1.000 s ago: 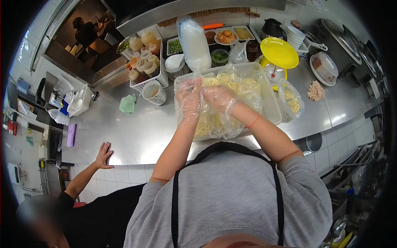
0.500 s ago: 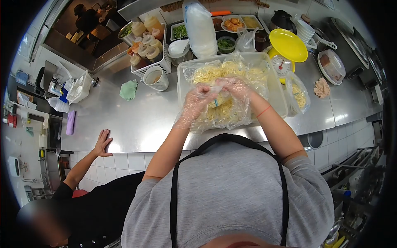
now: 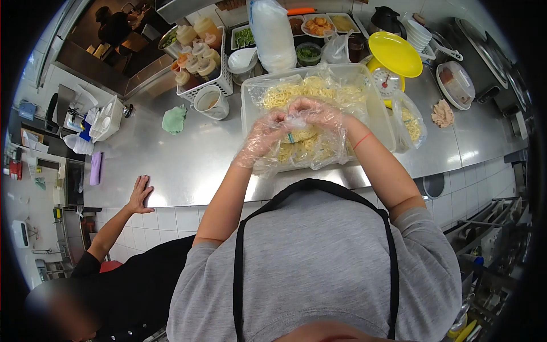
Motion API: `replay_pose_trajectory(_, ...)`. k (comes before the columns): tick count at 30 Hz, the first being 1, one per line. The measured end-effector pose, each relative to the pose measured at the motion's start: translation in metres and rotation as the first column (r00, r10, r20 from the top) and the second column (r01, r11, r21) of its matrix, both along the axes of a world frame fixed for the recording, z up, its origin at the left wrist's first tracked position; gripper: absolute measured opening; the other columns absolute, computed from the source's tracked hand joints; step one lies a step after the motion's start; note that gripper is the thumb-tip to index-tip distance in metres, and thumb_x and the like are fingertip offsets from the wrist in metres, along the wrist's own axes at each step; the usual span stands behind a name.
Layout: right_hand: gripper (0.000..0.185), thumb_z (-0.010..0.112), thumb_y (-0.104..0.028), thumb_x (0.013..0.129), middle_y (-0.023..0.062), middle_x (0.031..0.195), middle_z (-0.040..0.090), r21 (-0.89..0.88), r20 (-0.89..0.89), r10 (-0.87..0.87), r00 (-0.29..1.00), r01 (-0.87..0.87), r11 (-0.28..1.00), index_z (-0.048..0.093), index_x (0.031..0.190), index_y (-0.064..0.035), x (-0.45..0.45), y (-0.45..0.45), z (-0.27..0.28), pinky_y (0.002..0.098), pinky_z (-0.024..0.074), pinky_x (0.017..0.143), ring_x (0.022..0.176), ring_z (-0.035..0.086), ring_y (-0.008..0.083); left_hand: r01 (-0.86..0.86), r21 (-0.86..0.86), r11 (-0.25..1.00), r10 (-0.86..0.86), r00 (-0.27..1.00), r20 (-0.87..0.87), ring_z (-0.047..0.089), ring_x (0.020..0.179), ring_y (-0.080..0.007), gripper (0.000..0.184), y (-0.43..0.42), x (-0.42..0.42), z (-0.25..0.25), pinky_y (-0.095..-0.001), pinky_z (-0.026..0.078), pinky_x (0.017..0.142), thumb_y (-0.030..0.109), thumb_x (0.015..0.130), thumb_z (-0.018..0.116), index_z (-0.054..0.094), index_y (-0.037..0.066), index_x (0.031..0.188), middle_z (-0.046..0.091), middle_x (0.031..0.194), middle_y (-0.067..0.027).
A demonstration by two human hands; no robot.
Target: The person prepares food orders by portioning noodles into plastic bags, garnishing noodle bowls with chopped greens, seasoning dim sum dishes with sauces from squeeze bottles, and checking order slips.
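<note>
Both my hands wear clear plastic gloves and meet over a large translucent tub (image 3: 248,108) of bagged yellow noodles (image 3: 285,96). My left hand (image 3: 266,131) pinches the gathered top of a clear plastic bag (image 3: 299,122). From the other side, my right hand (image 3: 320,114) grips the same bunched plastic, its fingers closed. Below them the bag hangs with noodles (image 3: 305,149) inside, resting among the other bags in the tub. Exactly how the fingers fold the plastic is partly hidden by the gloves.
Right of the tub stand a kitchen scale (image 3: 387,82) with a yellow pan (image 3: 395,54) and another noodle bag (image 3: 411,124). A basket of sauce bottles (image 3: 219,85) and a jug (image 3: 212,104) are at left. A co-worker's hand (image 3: 139,195) rests on the counter's front edge.
My hands have drawn slightly closer together at the bag's top, the left rising a little. The view has shifted slightly. The co-worker's hand stays on the counter.
</note>
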State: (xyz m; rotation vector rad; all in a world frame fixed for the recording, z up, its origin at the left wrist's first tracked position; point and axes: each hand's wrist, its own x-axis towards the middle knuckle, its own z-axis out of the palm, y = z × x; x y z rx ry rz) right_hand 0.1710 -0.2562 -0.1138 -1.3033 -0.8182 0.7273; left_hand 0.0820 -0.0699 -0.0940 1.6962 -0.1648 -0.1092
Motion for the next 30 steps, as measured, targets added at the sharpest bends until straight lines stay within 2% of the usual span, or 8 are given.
replay_pose_trajectory(4, 0.023, 0.061, -0.018, 0.079, -0.0003, 0.097, 0.052, -0.126, 0.109, 0.045, 0.993, -0.031, 0.992, 0.053, 0.099, -0.0077, -0.002, 0.001, 0.003, 0.0265, 0.0359, 0.088, 0.095, 0.046, 0.0096, 0.069, 0.082, 0.994, -0.075, 0.995, 0.063, 0.051, 0.084, -0.0091, 0.017, 0.008, 0.005, -0.006, -0.0232, 0.041, 0.079, 0.007, 0.077, 0.062, 0.056, 0.004, 0.093, 0.055, 0.090, 0.0003)
replay_pose_trajectory(10, 0.018, 0.063, -0.016, 0.079, -0.0032, 0.088, 0.052, -0.102, 0.053, -0.023, 0.998, 0.028, 0.994, 0.053, 0.092, -0.0083, -0.010, 0.004, 0.002, 0.0238, 0.0384, 0.081, 0.086, 0.046, 0.0071, -0.178, 0.222, 0.959, 0.168, 0.984, 0.063, 0.055, 0.076, -0.0160, 0.014, -0.009, 0.000, 0.002, -0.0280, 0.044, 0.070, 0.004, 0.074, 0.059, 0.057, 0.003, 0.088, 0.058, 0.081, -0.0060)
replay_pose_trajectory(12, 0.018, 0.062, -0.014, 0.078, -0.0030, 0.089, 0.050, -0.150, 0.059, -0.030, 0.998, 0.039, 0.988, 0.052, 0.092, -0.0088, -0.009, 0.004, 0.000, 0.0240, 0.0380, 0.081, 0.086, 0.046, 0.0074, -0.322, 0.317, 0.892, 0.240, 0.932, 0.272, 0.057, 0.071, -0.0216, 0.013, -0.013, 0.005, -0.010, -0.0318, 0.044, 0.065, 0.004, 0.073, 0.057, 0.056, 0.003, 0.085, 0.059, 0.078, -0.0108)
replay_pose_trajectory(15, 0.018, 0.063, -0.015, 0.078, -0.0037, 0.085, 0.049, -0.188, 0.070, -0.083, 0.994, 0.095, 0.978, 0.051, 0.090, -0.0092, -0.010, 0.006, -0.002, 0.0230, 0.0386, 0.078, 0.083, 0.045, 0.0065, -0.431, 0.367, 0.825, 0.287, 0.877, 0.385, 0.051, 0.069, -0.0115, 0.007, -0.023, 0.005, -0.017, -0.0258, 0.042, 0.061, 0.007, 0.078, 0.058, 0.055, 0.002, 0.082, 0.058, 0.077, -0.0076)
replay_pose_trajectory(19, 0.018, 0.065, -0.019, 0.078, -0.0041, 0.082, 0.050, -0.074, 0.047, -0.185, 0.982, 0.188, 0.979, 0.052, 0.086, -0.0092, -0.010, 0.017, -0.016, 0.0213, 0.0393, 0.072, 0.078, 0.045, 0.0056, -0.454, 0.372, 0.810, 0.325, 0.875, 0.360, 0.056, 0.066, -0.0212, 0.010, -0.022, 0.010, -0.013, -0.0338, 0.043, 0.060, 0.003, 0.072, 0.057, 0.053, 0.003, 0.081, 0.058, 0.075, -0.0131)
replay_pose_trajectory(22, 0.019, 0.064, -0.022, 0.079, -0.0033, 0.082, 0.051, -0.108, 0.103, -0.226, 0.969, 0.236, 0.966, 0.052, 0.084, -0.0085, -0.012, 0.018, -0.020, 0.0220, 0.0395, 0.071, 0.077, 0.045, 0.0061, -0.303, 0.282, 0.910, 0.258, 0.948, 0.183, 0.055, 0.068, -0.0156, 0.013, -0.008, 0.009, 0.000, -0.0306, 0.044, 0.061, 0.006, 0.073, 0.061, 0.055, 0.002, 0.084, 0.058, 0.074, -0.0103)
replay_pose_trajectory(24, 0.019, 0.063, -0.023, 0.080, -0.0030, 0.082, 0.051, -0.146, 0.181, -0.221, 0.958, 0.249, 0.958, 0.052, 0.084, -0.0081, -0.008, 0.018, -0.023, 0.0226, 0.0397, 0.071, 0.076, 0.045, 0.0065, -0.170, 0.020, 0.985, 0.170, 0.985, 0.008, 0.052, 0.076, -0.0112, 0.018, -0.003, 0.005, 0.007, -0.0242, 0.043, 0.068, 0.008, 0.075, 0.064, 0.056, 0.001, 0.089, 0.057, 0.085, -0.0042)
replay_pose_trajectory(30, 0.016, 0.060, -0.021, 0.080, -0.0028, 0.082, 0.052, -0.185, 0.204, -0.206, 0.957, 0.244, 0.952, 0.053, 0.086, -0.0073, -0.007, 0.019, -0.024, 0.0233, 0.0403, 0.071, 0.077, 0.046, 0.0075, -0.137, 0.148, 0.980, 0.140, 0.990, -0.014, 0.052, 0.079, -0.0096, 0.023, 0.001, 0.008, 0.001, -0.0224, 0.043, 0.072, 0.010, 0.076, 0.065, 0.056, 0.001, 0.095, 0.057, 0.088, -0.0026)
